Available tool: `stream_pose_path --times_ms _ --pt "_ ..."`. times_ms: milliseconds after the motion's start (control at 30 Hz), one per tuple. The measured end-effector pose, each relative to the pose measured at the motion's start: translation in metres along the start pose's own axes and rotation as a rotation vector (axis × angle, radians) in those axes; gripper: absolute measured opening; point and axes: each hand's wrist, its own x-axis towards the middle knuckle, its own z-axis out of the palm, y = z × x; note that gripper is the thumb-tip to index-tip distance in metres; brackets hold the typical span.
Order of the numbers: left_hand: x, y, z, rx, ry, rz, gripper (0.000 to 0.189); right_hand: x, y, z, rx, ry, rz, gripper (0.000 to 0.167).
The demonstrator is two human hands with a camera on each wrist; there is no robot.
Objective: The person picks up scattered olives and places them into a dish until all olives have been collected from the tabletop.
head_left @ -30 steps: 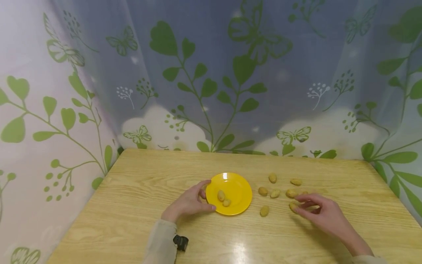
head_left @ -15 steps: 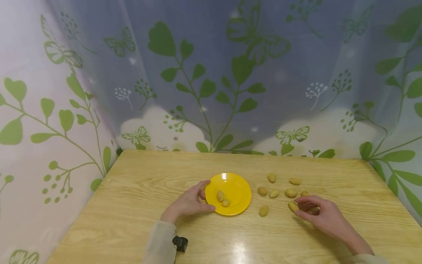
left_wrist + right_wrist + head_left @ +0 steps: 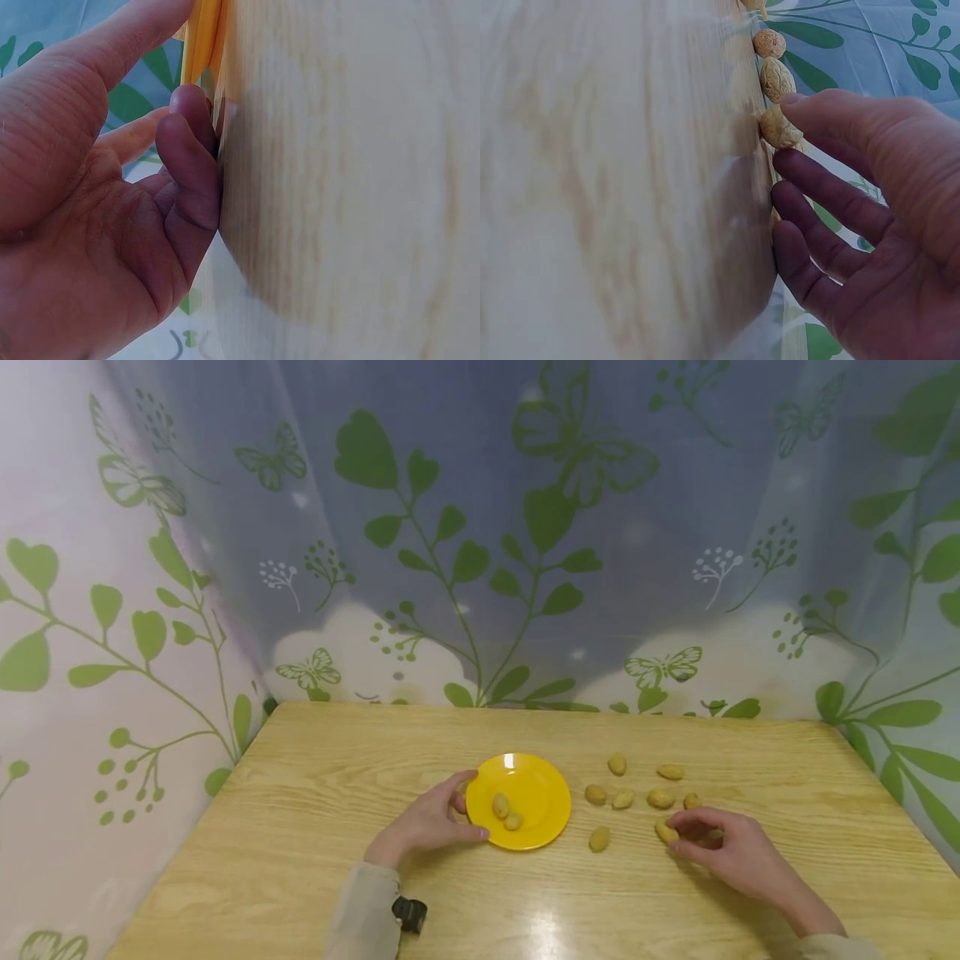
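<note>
In the head view, my left hand (image 3: 429,823) holds the left rim of a yellow plate (image 3: 547,781), thumb at the near side and index finger at the far side. Two small, wrinkled, tan oval pieces (image 3: 501,806), like dried fruit, lie on the plate. To the right, my right hand (image 3: 738,852) has thumb and index finger around a similar tan oval piece (image 3: 665,831) on the table. The right wrist view shows this wrinkled piece (image 3: 779,129) between the thumb tip and index fingertip, the other fingers (image 3: 799,259) loosely bent by the tabletop. Only the plate's edge (image 3: 201,41) shows in the left wrist view.
Several more tan pieces (image 3: 622,799) lie scattered between the plate and my right hand, and some beyond it. The wooden table (image 3: 360,735) meets a leaf-and-butterfly patterned curtain (image 3: 465,635) at the back. A black device (image 3: 410,914) sits at my left cuff.
My right index finger has come down onto the near tan piece, the thumb has shifted slightly, and a piece behind the fingers is now more visible. The left hand and plate stay put.
</note>
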Motion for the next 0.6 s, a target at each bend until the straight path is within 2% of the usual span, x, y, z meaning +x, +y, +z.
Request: stream_pose_path --times_ms 267,600 --pt "-0.0018 -0.0009 -0.0006 -0.014 -0.006 0.003 0.093 0.0007 -0.0028 0.0009 -0.018 -0.021 0.011 0.023" --pt "-0.0018 0.0000 -0.0002 -0.016 -0.004 0.003 0.092 0.0017 -0.0029 0.0022 -0.037 0.000 -0.052 0.018"
